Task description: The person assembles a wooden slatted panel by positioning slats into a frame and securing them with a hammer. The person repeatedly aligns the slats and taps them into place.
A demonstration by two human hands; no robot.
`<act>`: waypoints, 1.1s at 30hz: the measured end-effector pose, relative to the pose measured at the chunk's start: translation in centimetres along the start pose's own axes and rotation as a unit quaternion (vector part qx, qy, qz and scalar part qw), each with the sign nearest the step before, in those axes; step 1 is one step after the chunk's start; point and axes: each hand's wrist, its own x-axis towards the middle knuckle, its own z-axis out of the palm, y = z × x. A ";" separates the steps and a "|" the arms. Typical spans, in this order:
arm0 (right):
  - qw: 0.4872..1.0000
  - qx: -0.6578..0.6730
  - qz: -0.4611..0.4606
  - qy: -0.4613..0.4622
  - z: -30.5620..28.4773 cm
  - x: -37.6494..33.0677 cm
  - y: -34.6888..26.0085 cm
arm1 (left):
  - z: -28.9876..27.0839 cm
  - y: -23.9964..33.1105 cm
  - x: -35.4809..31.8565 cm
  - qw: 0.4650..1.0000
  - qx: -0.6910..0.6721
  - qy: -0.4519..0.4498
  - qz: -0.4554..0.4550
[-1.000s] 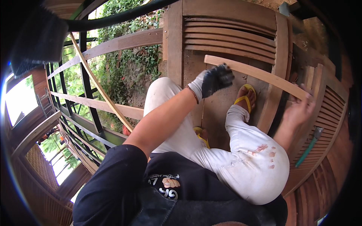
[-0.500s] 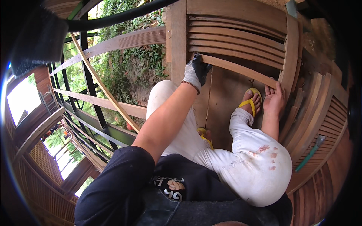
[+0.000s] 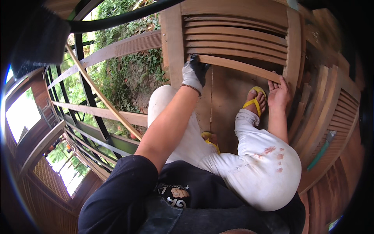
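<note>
A thin wooden slat lies slanted across the opening of a louvred wooden frame, just under several slats fixed in it. My left hand, in a white and dark work glove, grips the slat's left end against the frame's left upright. My bare right hand holds the slat's right end at the frame's right upright. I sit with white trousers and yellow sandals below the frame.
More louvred frames lean stacked at the right, with a green-handled tool lying on them. A black metal railing with wooden rails and a loose stick stands at the left, greenery beyond it.
The slat has gone from being held loose and tilted in front of the frame to sitting in the frame's opening. Both hands moved up and inward with it.
</note>
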 end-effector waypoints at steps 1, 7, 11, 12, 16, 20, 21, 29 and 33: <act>1.000 0.015 -0.006 0.001 -0.7 0.7 0.8 | -1.5 -0.6 0.6 0.999 0.034 0.000 0.003; 0.993 0.085 0.085 0.003 0.3 -2.6 2.1 | 3.3 2.9 -0.4 0.982 -0.057 0.116 -0.136; 0.995 0.071 0.076 -0.005 0.2 -1.7 3.1 | 3.1 3.1 -0.7 0.985 -0.061 0.096 -0.128; 0.995 0.070 0.075 0.004 0.3 -1.5 3.1 | 3.6 3.4 -0.9 0.985 -0.070 0.098 -0.125; 0.996 0.057 0.068 -0.012 0.9 -0.9 3.6 | -2.7 -0.2 2.0 0.995 0.097 -0.021 -0.031; 0.997 0.049 0.055 -0.004 0.9 -0.5 3.3 | 4.6 4.0 -1.4 0.980 -0.098 0.050 -0.167; 0.998 0.044 0.052 -0.005 1.1 -0.8 3.1 | 4.2 3.9 -1.4 0.982 -0.091 0.031 -0.160; 0.997 0.032 0.053 -0.037 0.9 -1.3 2.4 | 4.9 4.1 -1.4 0.979 -0.066 0.091 -0.169; 0.998 0.040 0.045 -0.036 0.9 -0.9 2.4 | 4.8 3.6 -1.0 0.979 -0.074 0.093 -0.165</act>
